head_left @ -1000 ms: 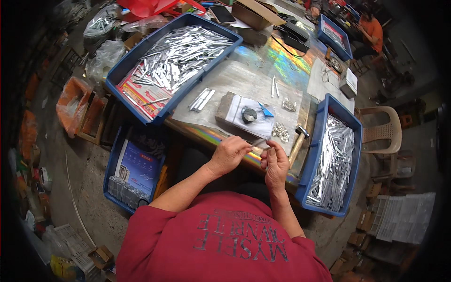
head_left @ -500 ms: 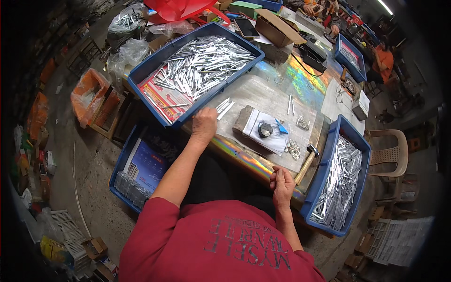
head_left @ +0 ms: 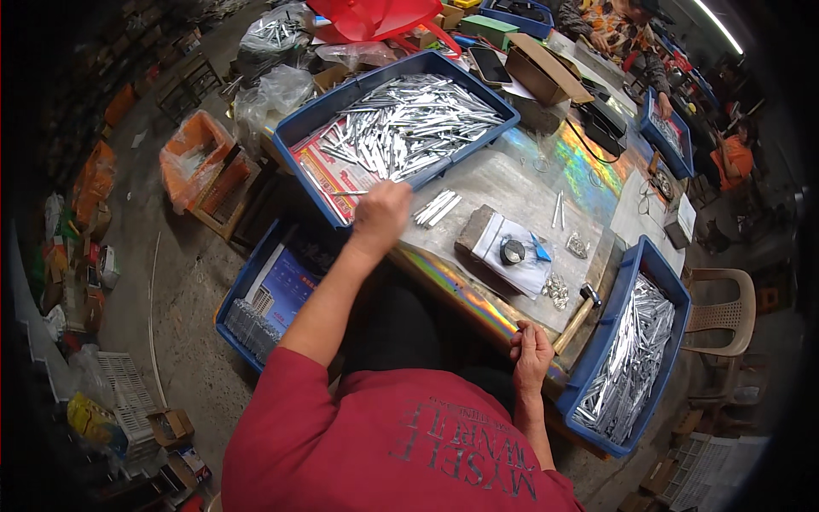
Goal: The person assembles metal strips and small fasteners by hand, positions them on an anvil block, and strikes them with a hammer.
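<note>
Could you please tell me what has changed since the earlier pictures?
The left hand moved away from the right hand, leftward to the near edge of the left blue tray; whether it holds anything is unclear. The right hand stays near the hammer, which has not moved.

The left tray (head_left: 466, 158) stands before the left hand (head_left: 381, 218); free sheet (head_left: 502, 181) lies beyond the block (head_left: 473, 229).

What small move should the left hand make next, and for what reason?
The left hand should perhaps move a little right, to the small group of strips on the table, if it is empty, which the blur hides. These lie close by and roughly side by side, while the pile in the blue tray is jumbled.
</note>
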{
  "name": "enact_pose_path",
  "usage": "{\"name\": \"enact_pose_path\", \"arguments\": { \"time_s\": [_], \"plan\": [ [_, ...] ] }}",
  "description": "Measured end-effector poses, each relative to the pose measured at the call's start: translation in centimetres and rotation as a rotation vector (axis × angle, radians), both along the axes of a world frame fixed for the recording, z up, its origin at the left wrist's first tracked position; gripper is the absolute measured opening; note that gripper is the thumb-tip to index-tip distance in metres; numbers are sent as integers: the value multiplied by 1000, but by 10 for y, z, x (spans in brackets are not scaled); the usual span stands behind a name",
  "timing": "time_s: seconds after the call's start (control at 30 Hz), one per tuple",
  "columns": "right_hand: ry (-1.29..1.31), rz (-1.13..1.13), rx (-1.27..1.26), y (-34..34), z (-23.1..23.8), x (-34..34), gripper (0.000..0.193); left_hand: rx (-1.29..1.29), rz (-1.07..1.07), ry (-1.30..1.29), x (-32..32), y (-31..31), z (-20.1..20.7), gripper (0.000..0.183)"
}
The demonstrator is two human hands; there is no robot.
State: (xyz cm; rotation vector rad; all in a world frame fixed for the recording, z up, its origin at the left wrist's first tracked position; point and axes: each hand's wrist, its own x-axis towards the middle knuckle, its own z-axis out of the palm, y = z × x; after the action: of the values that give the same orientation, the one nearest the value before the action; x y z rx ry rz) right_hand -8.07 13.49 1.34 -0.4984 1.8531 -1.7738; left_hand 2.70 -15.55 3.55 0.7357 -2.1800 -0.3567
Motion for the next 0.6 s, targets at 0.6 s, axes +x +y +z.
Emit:
{"name": "enact_pose_path", "arguments": {
  "time_s": [0.6],
  "plan": [
    [-7,-1,-23,5,-1,4,23,204,58,-630,31,-85,0,10]
  ]
}}
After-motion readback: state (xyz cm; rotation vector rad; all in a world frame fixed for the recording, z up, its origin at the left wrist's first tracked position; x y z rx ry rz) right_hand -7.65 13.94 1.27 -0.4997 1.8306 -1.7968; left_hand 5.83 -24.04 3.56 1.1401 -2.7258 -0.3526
